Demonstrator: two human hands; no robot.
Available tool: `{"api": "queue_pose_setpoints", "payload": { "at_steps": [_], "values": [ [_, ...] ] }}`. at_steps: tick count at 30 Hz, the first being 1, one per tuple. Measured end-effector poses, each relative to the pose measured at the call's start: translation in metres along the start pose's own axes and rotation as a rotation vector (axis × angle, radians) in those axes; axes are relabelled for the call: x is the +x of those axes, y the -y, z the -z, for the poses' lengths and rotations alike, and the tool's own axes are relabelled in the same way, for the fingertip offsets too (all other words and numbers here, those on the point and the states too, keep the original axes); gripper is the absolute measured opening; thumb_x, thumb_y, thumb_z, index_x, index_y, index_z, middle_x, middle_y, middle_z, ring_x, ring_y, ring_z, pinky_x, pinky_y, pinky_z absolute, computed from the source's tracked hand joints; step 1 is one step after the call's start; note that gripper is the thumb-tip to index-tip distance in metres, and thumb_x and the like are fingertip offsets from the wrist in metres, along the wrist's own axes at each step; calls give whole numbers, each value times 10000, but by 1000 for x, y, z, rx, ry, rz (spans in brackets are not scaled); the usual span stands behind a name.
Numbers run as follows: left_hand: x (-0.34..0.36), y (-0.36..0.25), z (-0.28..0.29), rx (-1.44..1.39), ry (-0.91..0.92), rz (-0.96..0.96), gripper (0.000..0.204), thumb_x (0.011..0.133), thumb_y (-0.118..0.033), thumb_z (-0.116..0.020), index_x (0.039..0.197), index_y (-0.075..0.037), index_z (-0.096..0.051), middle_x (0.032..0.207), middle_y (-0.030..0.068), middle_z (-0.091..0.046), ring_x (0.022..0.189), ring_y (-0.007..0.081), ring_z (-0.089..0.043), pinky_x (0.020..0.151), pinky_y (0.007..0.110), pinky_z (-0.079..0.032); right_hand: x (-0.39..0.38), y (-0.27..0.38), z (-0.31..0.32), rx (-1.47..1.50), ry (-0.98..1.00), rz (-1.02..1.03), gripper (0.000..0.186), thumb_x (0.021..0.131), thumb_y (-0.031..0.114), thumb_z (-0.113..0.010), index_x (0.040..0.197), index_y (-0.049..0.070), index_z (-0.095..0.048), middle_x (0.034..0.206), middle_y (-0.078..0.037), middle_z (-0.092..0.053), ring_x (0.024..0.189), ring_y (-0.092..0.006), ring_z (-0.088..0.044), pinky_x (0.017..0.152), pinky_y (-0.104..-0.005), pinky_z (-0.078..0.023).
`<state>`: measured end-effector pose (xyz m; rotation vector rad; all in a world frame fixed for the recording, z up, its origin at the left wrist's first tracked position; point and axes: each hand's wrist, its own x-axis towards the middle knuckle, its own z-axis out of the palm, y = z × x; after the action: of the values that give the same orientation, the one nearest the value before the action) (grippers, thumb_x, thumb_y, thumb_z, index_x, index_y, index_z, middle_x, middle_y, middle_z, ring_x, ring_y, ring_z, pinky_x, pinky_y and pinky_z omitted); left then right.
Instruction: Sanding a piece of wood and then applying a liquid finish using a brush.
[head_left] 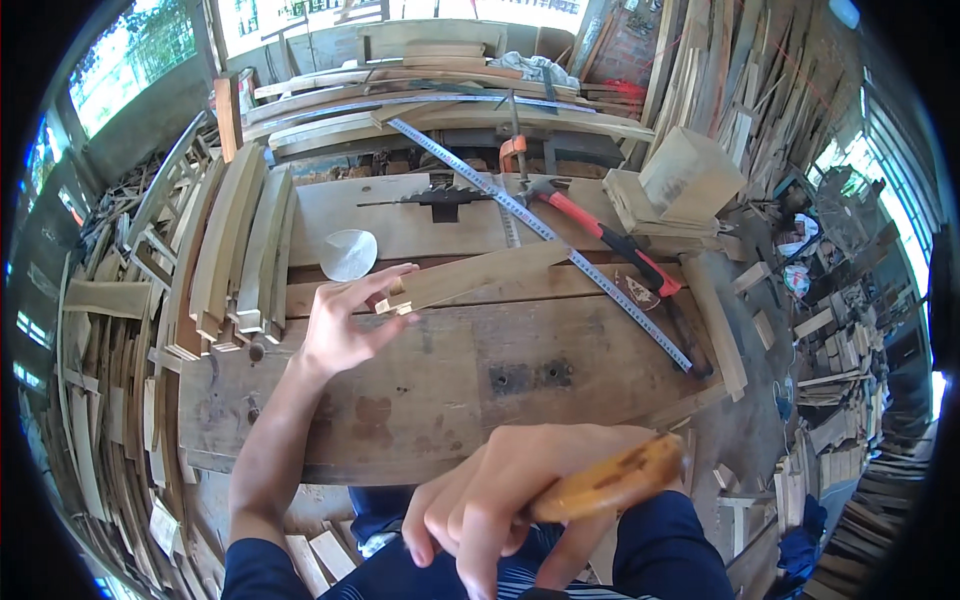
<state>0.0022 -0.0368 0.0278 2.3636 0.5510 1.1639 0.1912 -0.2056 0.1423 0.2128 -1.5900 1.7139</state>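
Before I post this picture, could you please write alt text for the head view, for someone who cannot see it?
A person's left hand holds a wooden strip by its notched end at a workbench; the right hand, nearer the camera, grips a wooden handle. A hammer and a long ruler lie on the bench.

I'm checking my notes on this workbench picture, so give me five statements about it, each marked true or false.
1. The right hand holds a wooden handle. True.
2. The left hand is empty. False: it holds the notched end of a wooden piece.
3. The hammer has a red and black handle. True.
4. The pale, rounded object lies right of the hammer. False: it lies left of it.
5. The measuring strip runs slantwise. True.
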Motion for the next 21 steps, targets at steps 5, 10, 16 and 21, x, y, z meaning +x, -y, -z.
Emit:
{"api": "queue_pose_setpoints", "payload": {
  "at_steps": [5, 10, 16, 21],
  "values": [
    [0, 11, 0, 20, -9, -20, 594, 760, -58, -903, 1328, -75, -728, 1158, 106, -801, 807, 150, -767, 688, 277, -607, 23, 18, 5, 107, -55, 72, 236, 858, 36, -860, 1054, -57, -769, 730, -106, -695, 616, -219, -595, 836, -486, -526],
    [5, 11, 6, 28, -2, -7, 563, 783, -66, -891, 1320, -49, -722, 1251, 107, -777, 785, 155, -773, 685, 263, -616, 28, 3, 17, 50, 0, 213, 195, 918, 84, -837, 1046, -50, -775, 787, -122, -749, 616, -247, -631, 857, -512, -540],
    [4, 14, -1, 4, 24, -5, 543, 805, -139, -897, 1319, -86, -731, 1239, 65, -784, 777, 142, -753, 644, 282, -624, -13, -7, 75, -1141, -637, 104, 733, 1112, 620, -259, 1167, 22, -679, 1035, -110, -599, 1002, -275, -613, 927, -485, -501],
    [-2, 18, 3, 22, -3, -42, 569, 804, -161, -896, 1340, -86, -719, 1180, 83, -796, 774, 170, -767, 657, 290, -640, -21, -8, 110, -1058, -956, -42, 368, 1152, 241, -474, 1127, -12, -740, 764, -13, -611, 709, -75, -585, 676, -258, -470]
  ]
}}
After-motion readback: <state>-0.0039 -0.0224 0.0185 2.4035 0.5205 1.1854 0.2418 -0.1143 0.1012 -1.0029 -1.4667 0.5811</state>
